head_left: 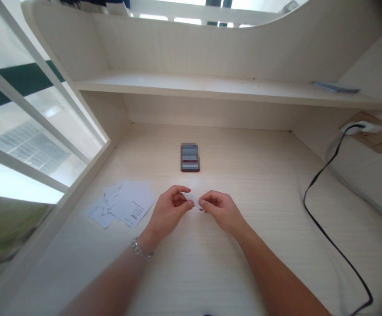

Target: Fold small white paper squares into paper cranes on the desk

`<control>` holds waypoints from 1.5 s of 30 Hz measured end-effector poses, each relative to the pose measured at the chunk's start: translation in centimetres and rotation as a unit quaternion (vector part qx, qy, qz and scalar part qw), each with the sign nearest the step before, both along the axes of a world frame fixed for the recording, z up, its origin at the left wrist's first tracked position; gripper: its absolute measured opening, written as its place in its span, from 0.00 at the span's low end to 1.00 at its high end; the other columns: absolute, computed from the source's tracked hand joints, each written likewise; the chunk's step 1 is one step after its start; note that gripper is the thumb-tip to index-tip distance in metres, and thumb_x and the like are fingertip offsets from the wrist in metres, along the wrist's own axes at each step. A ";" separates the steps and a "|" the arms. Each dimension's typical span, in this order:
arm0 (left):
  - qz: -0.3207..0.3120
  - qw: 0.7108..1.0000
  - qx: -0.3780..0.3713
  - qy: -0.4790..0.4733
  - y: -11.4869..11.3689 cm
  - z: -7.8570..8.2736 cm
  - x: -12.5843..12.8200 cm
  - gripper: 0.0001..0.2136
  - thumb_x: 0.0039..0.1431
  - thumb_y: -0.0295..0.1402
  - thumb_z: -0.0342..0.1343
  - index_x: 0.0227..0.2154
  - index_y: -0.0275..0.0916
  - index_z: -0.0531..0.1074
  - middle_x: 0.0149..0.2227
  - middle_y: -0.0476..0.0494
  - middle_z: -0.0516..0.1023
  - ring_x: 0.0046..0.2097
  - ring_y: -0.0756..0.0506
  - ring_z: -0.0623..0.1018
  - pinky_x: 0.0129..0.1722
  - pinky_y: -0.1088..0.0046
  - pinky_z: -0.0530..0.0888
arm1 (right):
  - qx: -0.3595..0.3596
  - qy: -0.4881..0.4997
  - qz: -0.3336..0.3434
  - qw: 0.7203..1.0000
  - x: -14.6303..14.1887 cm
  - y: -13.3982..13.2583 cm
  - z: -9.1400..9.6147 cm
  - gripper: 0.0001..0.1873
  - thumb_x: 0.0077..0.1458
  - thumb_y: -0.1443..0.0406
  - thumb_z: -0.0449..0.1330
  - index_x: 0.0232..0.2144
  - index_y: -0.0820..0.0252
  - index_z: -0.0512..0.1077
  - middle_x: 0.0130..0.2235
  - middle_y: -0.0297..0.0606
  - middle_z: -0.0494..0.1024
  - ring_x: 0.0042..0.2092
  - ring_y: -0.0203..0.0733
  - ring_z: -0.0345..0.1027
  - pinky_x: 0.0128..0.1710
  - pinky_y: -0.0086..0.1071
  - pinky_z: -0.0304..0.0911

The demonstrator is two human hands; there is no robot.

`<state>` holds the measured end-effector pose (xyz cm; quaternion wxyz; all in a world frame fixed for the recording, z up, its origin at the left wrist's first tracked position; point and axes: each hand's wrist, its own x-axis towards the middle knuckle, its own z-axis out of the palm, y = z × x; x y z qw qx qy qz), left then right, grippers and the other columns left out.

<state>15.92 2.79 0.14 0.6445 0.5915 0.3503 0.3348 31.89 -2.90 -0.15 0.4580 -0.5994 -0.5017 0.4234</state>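
Observation:
Both hands meet over the middle of a pale wooden desk (pixel 210 272). My left hand (pixel 169 210) and my right hand (pixel 219 210) each pinch one end of a small white slip of paper (pixel 194 201) held between them. A bracelet circles my left wrist. A dark phone (pixel 190 156) lies flat on the desk just beyond the hands, its screen blurred.
Several white printed paper slips (pixel 122 203) lie spread to the left of my hands. A black cable (pixel 322 228) runs along the right side from a wall socket plug (pixel 363 127). A shelf (pixel 210 87) spans the back, with a flat bluish item (pixel 336 87) on its right end. A window is at left.

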 end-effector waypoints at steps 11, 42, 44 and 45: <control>-0.004 1.000 0.019 0.002 -0.8 -0.1 0.5 0.15 0.51 0.30 0.55 0.42 0.38 0.61 0.28 0.50 0.72 0.32 0.50 0.75 0.34 0.73 0.72 | 0.036 -0.078 -0.024 0.996 -0.9 -0.4 0.5 0.08 0.52 0.63 0.55 0.29 0.61 0.73 0.30 0.37 0.76 0.32 0.37 0.68 0.31 0.29 0.63; 0.025 0.966 0.229 0.117 -0.8 -0.4 0.2 0.20 0.54 0.29 0.52 0.51 0.41 0.64 0.38 0.45 0.78 0.37 0.49 0.78 0.41 0.70 0.75 | 0.042 -0.064 -0.061 0.995 -1.3 -0.3 0.0 0.05 0.48 0.64 0.59 0.28 0.60 0.73 0.29 0.36 0.76 0.30 0.38 0.69 0.30 0.30 0.64; 0.026 0.969 0.218 0.114 -0.9 -0.3 0.2 0.19 0.54 0.29 0.52 0.50 0.41 0.64 0.37 0.45 0.78 0.37 0.49 0.78 0.41 0.70 0.75 | 0.038 -0.046 -0.062 0.996 -1.3 -0.2 -0.1 0.06 0.48 0.64 0.58 0.28 0.61 0.73 0.29 0.37 0.77 0.30 0.38 0.69 0.31 0.30 0.65; 0.033 0.970 0.212 0.113 -0.9 -0.3 0.3 0.18 0.54 0.30 0.53 0.49 0.41 0.64 0.36 0.45 0.78 0.37 0.49 0.78 0.40 0.70 0.76 | 0.038 -0.041 -0.069 0.996 -1.3 -0.2 -0.2 0.06 0.49 0.64 0.58 0.28 0.61 0.73 0.29 0.37 0.77 0.30 0.38 0.69 0.31 0.30 0.65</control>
